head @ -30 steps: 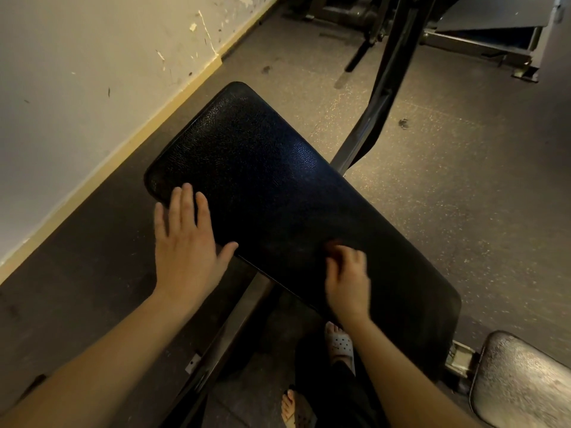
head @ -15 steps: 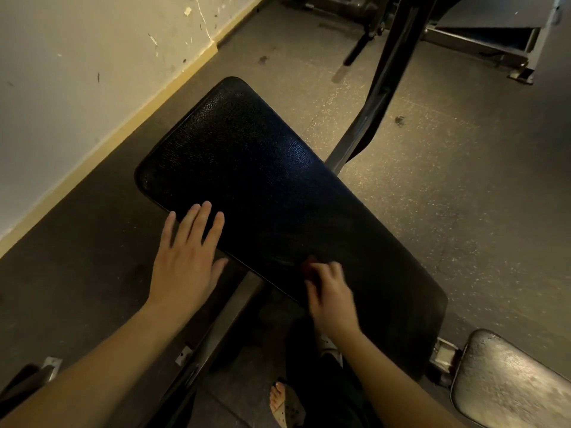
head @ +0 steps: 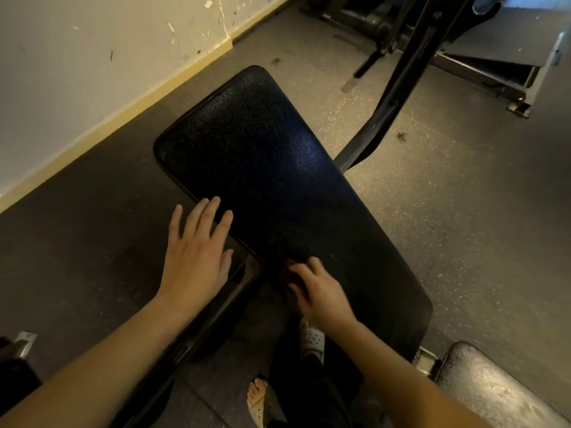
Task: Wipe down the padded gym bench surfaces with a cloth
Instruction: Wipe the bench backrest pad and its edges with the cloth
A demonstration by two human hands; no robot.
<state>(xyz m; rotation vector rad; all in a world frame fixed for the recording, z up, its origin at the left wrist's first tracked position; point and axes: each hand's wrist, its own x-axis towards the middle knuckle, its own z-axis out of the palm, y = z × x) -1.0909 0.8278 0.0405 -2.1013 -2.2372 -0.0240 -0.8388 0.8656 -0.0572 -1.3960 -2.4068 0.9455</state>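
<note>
**Cloth at the near edge of the black pad**

A small dark-red cloth [head: 282,272], mostly hidden and blurred, lies on the near long edge of the black, pebble-textured padded bench back [head: 278,168]. The right hand [head: 319,293] sits on the cloth with its fingers curled over it, gripping it against the pad. The left hand [head: 197,254] is flat and relaxed, all fingers straight and slightly spread. Its fingertips reach onto the same edge of the pad further along, while the palm hangs off the side above a dark metal frame rail [head: 216,307].

The pad runs diagonally from a rounded far corner near the cream wall with a yellow skirting strip [head: 129,106]. Just beyond its near right end is a worn grey padded seat [head: 494,393]. A black metal upright [head: 404,78] rises behind the pad, over the speckled rubber floor [head: 463,211]. Below the arms, 2 feet in white perforated sandals [head: 312,338] show.
</note>
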